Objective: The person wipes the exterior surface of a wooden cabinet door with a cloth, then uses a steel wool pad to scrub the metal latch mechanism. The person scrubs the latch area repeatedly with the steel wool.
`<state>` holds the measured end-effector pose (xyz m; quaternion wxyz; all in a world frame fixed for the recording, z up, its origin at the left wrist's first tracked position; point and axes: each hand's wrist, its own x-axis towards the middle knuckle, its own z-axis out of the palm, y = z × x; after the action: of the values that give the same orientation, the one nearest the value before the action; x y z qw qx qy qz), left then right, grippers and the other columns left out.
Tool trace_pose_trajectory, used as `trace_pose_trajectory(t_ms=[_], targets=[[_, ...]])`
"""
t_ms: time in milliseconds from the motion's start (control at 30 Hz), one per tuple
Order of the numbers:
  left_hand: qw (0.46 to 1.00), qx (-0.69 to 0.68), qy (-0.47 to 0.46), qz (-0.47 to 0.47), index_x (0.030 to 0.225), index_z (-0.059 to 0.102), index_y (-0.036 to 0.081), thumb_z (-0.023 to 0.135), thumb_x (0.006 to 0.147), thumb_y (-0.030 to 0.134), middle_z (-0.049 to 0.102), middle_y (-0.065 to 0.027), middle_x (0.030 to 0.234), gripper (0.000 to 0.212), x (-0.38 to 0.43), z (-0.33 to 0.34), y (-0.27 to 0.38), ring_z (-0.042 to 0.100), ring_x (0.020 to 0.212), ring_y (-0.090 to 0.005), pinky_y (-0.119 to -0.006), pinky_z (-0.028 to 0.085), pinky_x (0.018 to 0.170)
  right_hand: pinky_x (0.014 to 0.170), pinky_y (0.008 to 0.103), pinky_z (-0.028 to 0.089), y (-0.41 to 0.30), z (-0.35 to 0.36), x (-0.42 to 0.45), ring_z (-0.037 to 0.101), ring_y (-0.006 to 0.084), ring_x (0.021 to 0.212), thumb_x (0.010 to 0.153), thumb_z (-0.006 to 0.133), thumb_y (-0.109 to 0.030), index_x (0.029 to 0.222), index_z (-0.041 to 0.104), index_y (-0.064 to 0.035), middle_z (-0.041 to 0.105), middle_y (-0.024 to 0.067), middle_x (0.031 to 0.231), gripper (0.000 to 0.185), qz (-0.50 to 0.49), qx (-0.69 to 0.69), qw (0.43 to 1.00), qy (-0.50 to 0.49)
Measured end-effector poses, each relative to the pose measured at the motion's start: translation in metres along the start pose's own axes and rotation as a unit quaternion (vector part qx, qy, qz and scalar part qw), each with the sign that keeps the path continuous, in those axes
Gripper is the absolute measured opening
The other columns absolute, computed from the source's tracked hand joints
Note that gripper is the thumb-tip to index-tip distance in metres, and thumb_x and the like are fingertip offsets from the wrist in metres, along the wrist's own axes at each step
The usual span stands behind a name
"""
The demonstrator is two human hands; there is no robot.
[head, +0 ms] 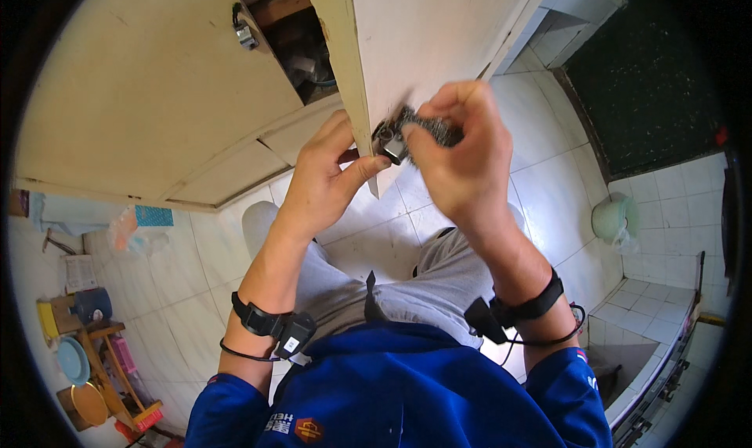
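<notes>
A pale cabinet door [429, 31] stands ajar in front of me, its edge facing me. My left hand [320, 181] grips that edge near the lower corner, thumb on the outer face beside a shiny metal pull or latch [395, 147]. In my right hand [470, 160] is a dark, glinting scouring pad [437, 128], seemingly steel wool, held against or right beside the metal fitting. My right fingers are blurred, and they hide part of the pad. A similar metal fitting [245, 37] sits on the left cabinet door [158, 89].
Behind the open door, the dark cabinet interior [302, 54] holds bagged things. A green bin [614, 219] stands by the tiled wall at right. Far left are a wooden rack [111, 377], a blue basin [73, 360] and a blue water jug [93, 306].
</notes>
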<state>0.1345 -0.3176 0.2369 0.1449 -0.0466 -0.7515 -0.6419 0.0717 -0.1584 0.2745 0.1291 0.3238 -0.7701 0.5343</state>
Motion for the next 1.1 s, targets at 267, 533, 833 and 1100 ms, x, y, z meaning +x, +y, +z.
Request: trace_pose_trajectory(t_ms=[267,533,833,1100], targets=[[1.0,-0.015,0.019,0.011,0.124,0.058,0.002,0.069,0.087,0.013,0.056,-0.0091,0.114,0.04,-0.004,0.0,-0.006,0.06,0.1,-0.0197,-0.031,0.054,0.082,0.058,0.0361,0.05,-0.011,0.003,0.002,0.065,0.03,0.067,0.07,0.069,-0.002,0.095,0.052,-0.0103,0.064,0.0087,0.077,0.03,-0.001,-0.047,0.999,0.005],[0.999,0.0,0.031,0.01,0.125,0.058,0.002,0.07,0.087,0.013,0.056,-0.0094,0.116,0.041,-0.003,0.004,-0.004,0.059,0.099,-0.019,-0.03,0.054,0.08,0.062,0.0353,0.052,-0.008,0.003,-0.005,0.068,0.0294,0.073,0.072,0.069,-0.003,0.095,0.053,-0.0104,0.065,0.0089,0.079,0.028,-0.012,-0.016,1.0,-0.016],[0.999,0.024,0.029,-0.016,0.12,0.06,0.001,0.07,0.087,0.014,0.058,-0.0075,0.113,0.037,0.003,-0.003,-0.006,0.059,0.099,-0.0167,-0.029,0.053,0.08,0.065,0.0372,0.051,0.01,-0.002,0.021,0.067,0.0305,0.073,0.072,0.072,-0.006,0.097,0.053,-0.0091,0.067,0.0092,0.081,0.031,-0.004,-0.034,0.999,0.014],[0.999,0.03,0.021,0.0,0.119,0.06,0.002,0.071,0.087,0.015,0.06,-0.0051,0.108,0.036,0.0,0.002,-0.002,0.06,0.094,-0.0154,-0.028,0.054,0.077,0.06,0.0231,0.046,-0.001,-0.02,0.008,0.057,0.0094,0.068,0.075,0.069,0.004,0.095,0.049,-0.0023,0.061,0.0061,0.076,0.028,0.111,0.121,0.985,0.05]])
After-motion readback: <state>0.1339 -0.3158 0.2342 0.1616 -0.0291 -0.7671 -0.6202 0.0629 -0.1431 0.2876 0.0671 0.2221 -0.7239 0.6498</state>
